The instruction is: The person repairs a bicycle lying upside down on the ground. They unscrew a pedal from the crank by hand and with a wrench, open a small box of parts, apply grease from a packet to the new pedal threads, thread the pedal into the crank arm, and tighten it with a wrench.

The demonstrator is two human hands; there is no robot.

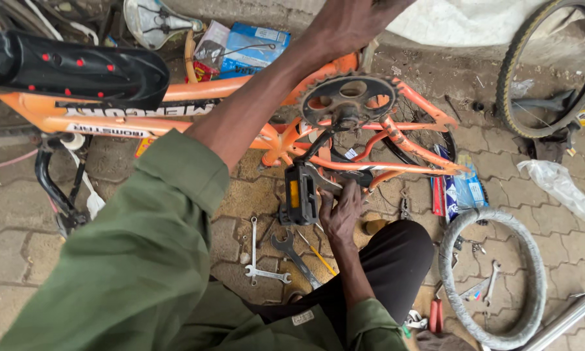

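From the head camera, an orange bicycle frame (195,91) lay upside down on the paved floor (19,234), and everything else sat around it. The person's left hand (354,19) reached over the frame toward its far side; its fingers were cut off by the top edge of the picture, so whether they were together or apart could not be told. The right hand (340,211) was below the frame, fingers curled against the black pedal (300,194) with its yellow reflector, at the end of the crank under the toothed chainring (347,97). Whether that hand was clamped on the pedal or on a tool beside it could not be told.

On the floor just below the pedal lay two spanners (261,260), one slim and bright (261,260), one darker with an open end (292,250). A black saddle (78,68) with red dots sat at the left end of the frame. To the right of the frame lay a grey tyre (458,260) with small tools inside its ring, and farther up a wheel (552,65) leaned against the wall. A blue box (253,49) rested beyond the frame.
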